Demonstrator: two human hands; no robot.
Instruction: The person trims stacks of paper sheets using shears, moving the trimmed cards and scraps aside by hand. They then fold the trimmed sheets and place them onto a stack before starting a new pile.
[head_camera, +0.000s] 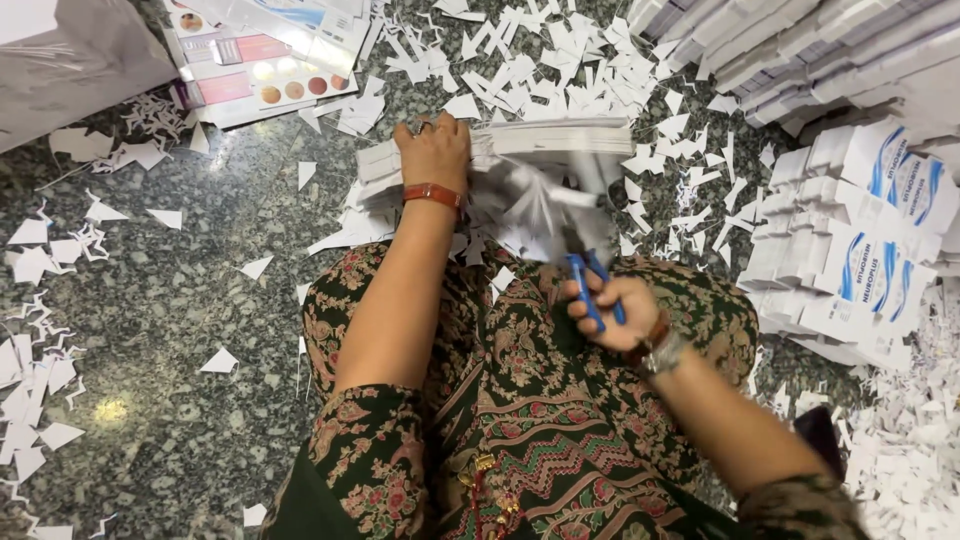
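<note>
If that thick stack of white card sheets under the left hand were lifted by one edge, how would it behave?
The stack of card sheets looks thick, so probably heavy for its footprint. It seems unbound, pinned only by the left hand, so sheets would likely slide apart and fan. Its cut edges near the scissors in the right hand look thin, probably floppy.

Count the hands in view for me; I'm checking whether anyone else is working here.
2. The left hand presses on the paper stack; the right hand grips blue scissors.
</note>
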